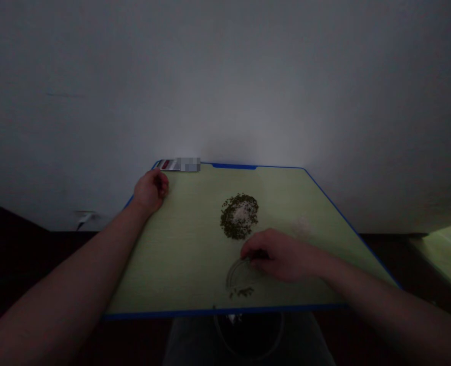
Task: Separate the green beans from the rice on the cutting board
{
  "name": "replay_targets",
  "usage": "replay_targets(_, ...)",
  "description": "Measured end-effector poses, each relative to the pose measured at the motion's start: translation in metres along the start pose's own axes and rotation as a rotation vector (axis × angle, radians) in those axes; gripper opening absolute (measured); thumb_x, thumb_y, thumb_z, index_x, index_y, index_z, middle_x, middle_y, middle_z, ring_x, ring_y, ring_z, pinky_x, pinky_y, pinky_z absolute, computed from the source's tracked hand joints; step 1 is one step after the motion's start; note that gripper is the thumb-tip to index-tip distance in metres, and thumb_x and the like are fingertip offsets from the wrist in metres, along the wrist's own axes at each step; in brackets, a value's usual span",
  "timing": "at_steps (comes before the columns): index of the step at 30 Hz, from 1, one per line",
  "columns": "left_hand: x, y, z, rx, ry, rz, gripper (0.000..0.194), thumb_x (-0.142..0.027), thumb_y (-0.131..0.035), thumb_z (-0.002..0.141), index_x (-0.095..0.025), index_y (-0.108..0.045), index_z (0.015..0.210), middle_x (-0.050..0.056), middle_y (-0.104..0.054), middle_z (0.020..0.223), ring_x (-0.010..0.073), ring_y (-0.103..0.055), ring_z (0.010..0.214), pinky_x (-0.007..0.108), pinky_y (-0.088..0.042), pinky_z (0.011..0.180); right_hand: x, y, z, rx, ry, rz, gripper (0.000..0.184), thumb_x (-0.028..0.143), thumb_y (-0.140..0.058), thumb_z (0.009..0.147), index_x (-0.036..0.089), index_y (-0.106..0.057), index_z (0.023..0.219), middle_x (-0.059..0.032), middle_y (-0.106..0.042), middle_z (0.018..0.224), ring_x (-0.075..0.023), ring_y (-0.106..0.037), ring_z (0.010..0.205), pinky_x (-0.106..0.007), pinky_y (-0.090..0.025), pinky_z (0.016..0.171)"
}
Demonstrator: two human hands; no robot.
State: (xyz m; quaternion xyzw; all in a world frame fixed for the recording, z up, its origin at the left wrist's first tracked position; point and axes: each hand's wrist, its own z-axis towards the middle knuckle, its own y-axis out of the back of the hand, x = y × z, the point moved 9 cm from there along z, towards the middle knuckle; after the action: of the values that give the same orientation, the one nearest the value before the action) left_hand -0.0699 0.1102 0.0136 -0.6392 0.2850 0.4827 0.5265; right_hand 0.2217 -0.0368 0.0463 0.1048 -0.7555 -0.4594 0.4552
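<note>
My right hand (276, 254) is closed, pinching the rim of a clear round piece of plastic (233, 272) that looks like a lid. It is over the near middle of the pale green folding table (179, 239). Just beyond the hand lies a pile of small dark green grains (231, 221), with pale grains (243, 212) heaped in its middle. A few dark grains (244, 292) are scattered by the plastic's near side. At the table's left edge my left hand (151, 189) rests with fingers loosely curled and nothing visible in them.
A flat printed item (174, 165), partly blurred out, lies at the far left corner. Faint pale grains (302, 224) spread right of the pile. A dark round bucket (248, 335) stands below the blue front edge, between my legs. The wall (225, 91) rises behind.
</note>
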Motion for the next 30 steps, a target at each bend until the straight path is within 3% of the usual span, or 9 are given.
replay_targets(3,0.001,0.000,0.000,-0.006,0.011,0.003,0.030,-0.028,-0.048,0.078,-0.017,-0.047,0.051,-0.002,-0.042,0.040,0.0071,-0.034,0.031,0.020,-0.020,0.028,0.019,0.007,0.011,-0.004,0.092,-0.035,0.026,0.008,-0.055,0.077,0.015,-0.068,0.099,-0.0057,-0.068,0.088,-0.0159,-0.059,0.077,-0.026,-0.043,0.069)
replay_targets(5,0.001,0.001,0.000,-0.012,0.017,0.004,0.030,-0.028,-0.047,0.079,-0.018,-0.047,0.050,-0.002,-0.042,0.040,0.0070,-0.034,0.031,0.020,-0.020,0.028,0.041,0.005,0.027,0.040,0.225,-0.008,0.025,0.007,-0.054,0.078,0.014,-0.068,0.098,-0.0058,-0.068,0.091,-0.0155,-0.059,0.081,-0.025,-0.043,0.073)
replay_targets(9,0.000,0.001,-0.001,-0.018,0.019,-0.010,0.028,-0.028,-0.049,0.078,-0.018,-0.047,0.051,-0.002,-0.045,0.043,0.0070,-0.036,0.033,0.019,-0.021,0.029,0.090,-0.029,0.059,0.373,0.499,0.102,0.026,0.002,-0.050,0.080,0.015,-0.065,0.096,-0.0017,-0.067,0.088,-0.0113,-0.059,0.076,-0.020,-0.043,0.071)
replay_targets(11,0.000,0.002,-0.001,-0.011,0.010,-0.011,0.028,-0.029,-0.049,0.078,-0.018,-0.046,0.052,-0.002,-0.044,0.043,0.0072,-0.036,0.033,0.019,-0.022,0.029,0.102,-0.046,0.069,0.517,0.540,0.097,0.026,-0.002,-0.050,0.078,0.018,-0.064,0.087,0.0013,-0.066,0.087,-0.0100,-0.059,0.077,-0.018,-0.042,0.072)
replay_targets(14,-0.001,0.001,0.000,0.011,-0.012,0.005,0.030,-0.032,-0.049,0.078,-0.019,-0.046,0.052,-0.002,-0.043,0.042,0.0073,-0.035,0.032,0.019,-0.023,0.030,0.101,-0.059,0.077,0.595,0.516,-0.008,0.027,-0.004,-0.050,0.076,0.018,-0.063,0.085,0.0014,-0.067,0.088,-0.0104,-0.059,0.078,-0.018,-0.042,0.072)
replay_targets(20,0.001,0.000,-0.001,-0.002,0.014,-0.011,0.031,-0.032,-0.050,0.079,-0.018,-0.046,0.052,-0.002,-0.043,0.043,0.0068,-0.035,0.033,0.019,-0.021,0.029,0.069,-0.044,0.060,0.486,0.448,-0.112,0.029,0.002,-0.052,0.078,0.017,-0.067,0.097,-0.0027,-0.069,0.093,-0.0140,-0.061,0.080,-0.022,-0.042,0.071)
replay_targets(30,0.000,-0.003,-0.002,0.011,0.034,-0.002,0.034,-0.029,-0.046,0.082,-0.018,-0.047,0.049,-0.002,-0.041,0.040,0.0078,-0.033,0.031,0.020,-0.021,0.029,0.017,-0.016,0.004,0.112,0.110,-0.054,0.030,0.010,-0.054,0.081,0.017,-0.068,0.107,-0.0072,-0.070,0.100,-0.0189,-0.062,0.091,-0.028,-0.044,0.080)
